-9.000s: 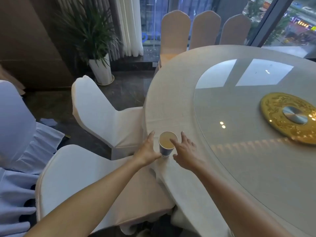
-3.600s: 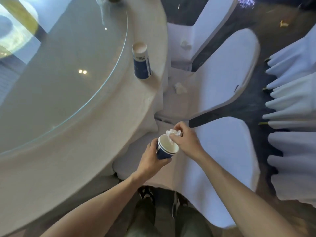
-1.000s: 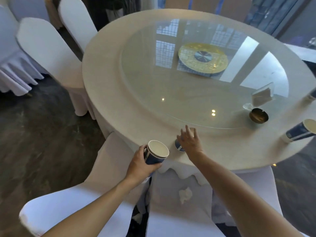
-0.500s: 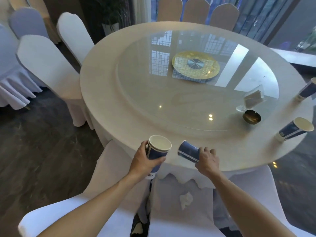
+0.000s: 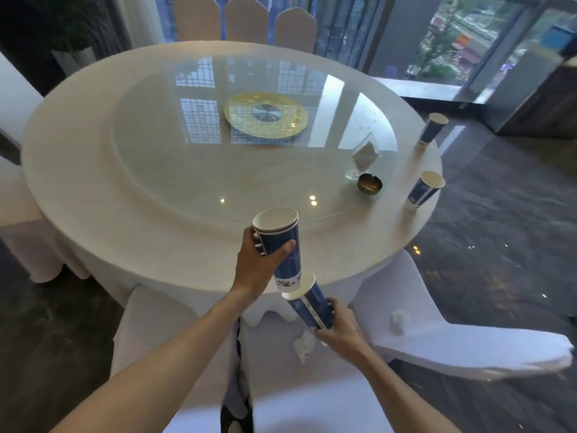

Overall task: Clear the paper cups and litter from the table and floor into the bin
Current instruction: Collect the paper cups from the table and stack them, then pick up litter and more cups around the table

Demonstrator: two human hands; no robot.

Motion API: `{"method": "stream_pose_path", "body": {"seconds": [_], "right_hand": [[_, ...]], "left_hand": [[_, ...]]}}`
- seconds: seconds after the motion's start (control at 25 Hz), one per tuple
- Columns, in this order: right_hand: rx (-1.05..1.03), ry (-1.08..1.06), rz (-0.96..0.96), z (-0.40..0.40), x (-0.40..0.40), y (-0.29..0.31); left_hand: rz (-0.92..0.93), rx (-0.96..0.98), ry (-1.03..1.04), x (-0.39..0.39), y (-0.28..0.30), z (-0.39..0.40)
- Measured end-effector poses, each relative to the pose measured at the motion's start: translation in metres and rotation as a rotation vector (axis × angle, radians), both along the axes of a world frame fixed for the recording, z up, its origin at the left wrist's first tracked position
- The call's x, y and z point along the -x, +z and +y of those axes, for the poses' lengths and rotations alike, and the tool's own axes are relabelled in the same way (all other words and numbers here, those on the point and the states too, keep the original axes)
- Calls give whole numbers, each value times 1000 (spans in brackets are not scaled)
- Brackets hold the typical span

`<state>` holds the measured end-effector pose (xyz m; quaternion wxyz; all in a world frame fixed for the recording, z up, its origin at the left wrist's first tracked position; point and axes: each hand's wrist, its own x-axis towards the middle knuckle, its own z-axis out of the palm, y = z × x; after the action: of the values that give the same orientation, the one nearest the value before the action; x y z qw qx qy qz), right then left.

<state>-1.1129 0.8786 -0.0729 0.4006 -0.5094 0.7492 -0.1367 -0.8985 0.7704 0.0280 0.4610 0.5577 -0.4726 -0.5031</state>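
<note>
Blue paper cup stack [image 5: 278, 245] is being clasped by the left hand [image 5: 254, 267]; the right hand [image 5: 338, 328] is gripping a single blue paper cup [image 5: 309, 303], likely nesting next.

Round table [image 5: 131, 232]: two paper cups [image 5: 425, 189], ashtray [image 5: 369, 183], card holder [image 5: 364, 154].

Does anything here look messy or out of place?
Yes. Two crumpled tissues lie on the white chair seats: one just below the right hand, another on the chair to the right. Two used paper cups stand at the table's right edge. Nothing looks spilled or broken.
</note>
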Motion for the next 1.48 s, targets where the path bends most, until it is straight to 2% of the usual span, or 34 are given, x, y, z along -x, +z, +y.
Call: {"method": "stream_pose_path", "body": {"seconds": [0.44,0.64,0.8,0.96,1.12,1.32,1.48], "right_hand": [[52,-172,-277,28,-30,27],[37,-107,-345,23,-21,28],[24,27,-370,9,-2,27],[-40,192,-273,-6,32,21],[-45,375,-18,-30,66,-3],[-101,628,205,-55,70,-80],[-223,670,224,-62,57,-157]], "left_hand": [[-9,-149,-236,20,-48,43],[-85,-188,-315,27,-57,56],[-121,-196,-216,46,-60,58],[-139,-162,-15,68,-68,69],[-222,-159,145,65,-86,87],[-366,-228,183,46,-144,104],[-423,-241,78,45,-198,87]]}}
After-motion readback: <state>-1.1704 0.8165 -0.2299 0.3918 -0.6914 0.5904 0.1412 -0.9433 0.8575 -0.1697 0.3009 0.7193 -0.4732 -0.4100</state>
